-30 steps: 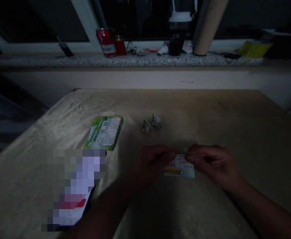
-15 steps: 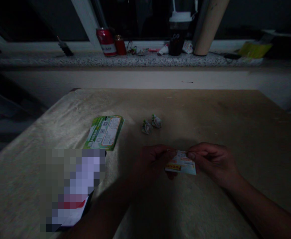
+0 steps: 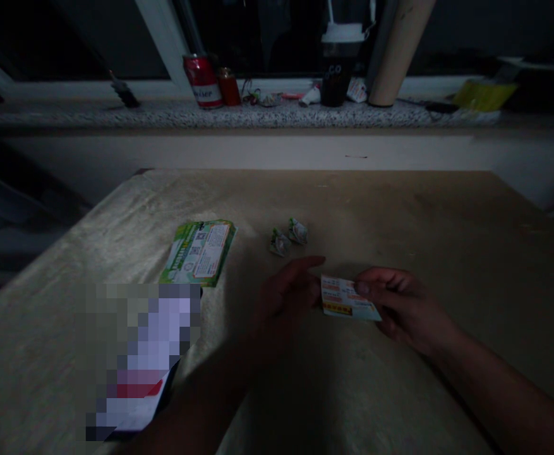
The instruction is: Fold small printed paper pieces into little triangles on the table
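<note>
A small printed paper slip point(image 3: 343, 297) with orange and yellow print is pinched in my right hand point(image 3: 400, 300), thumb on top and fingers beneath. My left hand point(image 3: 290, 294) is open at the slip's left edge, its index finger stretched out. In the dimness I cannot tell whether its fingertips touch the paper. Just beyond my left hand lie two crumpled or folded paper pieces point(image 3: 279, 242) with green and white print. A green stack of printed sheets point(image 3: 198, 253) rests on the table farther left.
At the table's point(image 3: 376, 208) front left lies a pixelated, bright-screened device, apparently a phone point(image 3: 139, 373). Along the windowsill point(image 3: 163, 114) stand a red can point(image 3: 203, 81), a small red jar point(image 3: 229, 87), a dark lidded cup point(image 3: 337, 69) and a tan tube point(image 3: 397, 57).
My left hand has let go of the slip and its fingers have spread. The slip has shifted slightly right and tilted, staying in my right hand.
</note>
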Demonstrator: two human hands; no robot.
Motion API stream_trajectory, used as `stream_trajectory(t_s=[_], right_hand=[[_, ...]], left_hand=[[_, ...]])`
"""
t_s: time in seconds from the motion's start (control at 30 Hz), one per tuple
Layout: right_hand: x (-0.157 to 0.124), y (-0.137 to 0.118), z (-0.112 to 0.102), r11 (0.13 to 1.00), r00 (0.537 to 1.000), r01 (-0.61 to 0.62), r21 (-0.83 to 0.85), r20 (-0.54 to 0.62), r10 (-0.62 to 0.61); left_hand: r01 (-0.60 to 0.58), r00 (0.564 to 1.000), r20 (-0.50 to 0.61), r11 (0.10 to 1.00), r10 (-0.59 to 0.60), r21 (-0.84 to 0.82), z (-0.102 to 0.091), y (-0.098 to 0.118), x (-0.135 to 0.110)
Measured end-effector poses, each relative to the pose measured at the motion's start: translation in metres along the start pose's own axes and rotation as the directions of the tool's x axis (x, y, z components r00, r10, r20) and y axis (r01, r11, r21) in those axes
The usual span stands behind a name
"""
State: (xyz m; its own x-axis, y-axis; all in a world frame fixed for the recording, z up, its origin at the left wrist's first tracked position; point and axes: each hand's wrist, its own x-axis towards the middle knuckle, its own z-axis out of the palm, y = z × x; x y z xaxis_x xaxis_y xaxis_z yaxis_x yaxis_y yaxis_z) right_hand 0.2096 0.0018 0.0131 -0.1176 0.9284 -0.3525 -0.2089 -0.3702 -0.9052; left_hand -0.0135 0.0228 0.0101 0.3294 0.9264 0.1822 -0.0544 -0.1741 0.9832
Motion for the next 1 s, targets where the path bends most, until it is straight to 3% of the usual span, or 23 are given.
stream_trajectory(t_s=[0.1,0.2,0.3,0.37,0.43,0.53,0.67,0.8,0.93,1.0], right_hand=[[0.001,0.0,-0.002,0.985,0.991,-0.134,0.106,0.002,0.135],[0.002,0.0,-0.001,0.973,0.983,-0.18,0.145,0.05,0.174],[0.003,0.002,0.001,0.988,0.997,-0.059,0.144,0.059,0.051],[0.003,0.003,0.002,0.989,0.991,0.122,0.088,0.041,-0.126],[0.002,0.004,0.003,0.956,0.956,0.292,-0.04,0.033,-0.291],[-0.003,0.003,0.007,0.872,0.912,0.388,-0.299,-0.012,-0.41],[-0.007,0.001,0.012,0.745,0.833,0.454,-0.49,-0.064,-0.549],[-0.008,0.0,0.009,0.725,0.8,0.494,-0.48,-0.075,-0.595],[-0.007,0.003,0.008,0.807,0.87,0.472,-0.354,0.037,-0.492],[-0.006,0.005,0.012,0.84,0.883,0.467,-0.277,0.092,-0.46]], left_hand=[[-0.314,0.95,0.072,0.918,0.305,0.242,-0.004,0.002,0.001],[-0.451,0.89,0.144,0.796,0.432,0.403,-0.004,0.006,0.003],[-0.349,0.935,0.105,0.833,0.338,0.429,-0.002,0.009,0.004],[-0.207,0.975,0.01,0.894,0.221,0.397,0.002,0.009,0.004],[-0.066,0.993,-0.077,0.948,0.094,0.31,0.005,0.008,0.003],[0.097,0.992,-0.1,0.981,-0.081,0.165,0.009,0.005,0.002],[0.27,0.963,0.001,0.962,-0.271,0.047,0.01,0.003,0.002],[0.369,0.926,0.118,0.925,-0.359,-0.085,0.008,0.004,0.004],[0.336,0.942,0.096,0.919,-0.322,-0.207,0.011,0.005,0.006],[0.314,0.949,0.071,0.917,-0.306,-0.245,0.015,0.004,0.005]])
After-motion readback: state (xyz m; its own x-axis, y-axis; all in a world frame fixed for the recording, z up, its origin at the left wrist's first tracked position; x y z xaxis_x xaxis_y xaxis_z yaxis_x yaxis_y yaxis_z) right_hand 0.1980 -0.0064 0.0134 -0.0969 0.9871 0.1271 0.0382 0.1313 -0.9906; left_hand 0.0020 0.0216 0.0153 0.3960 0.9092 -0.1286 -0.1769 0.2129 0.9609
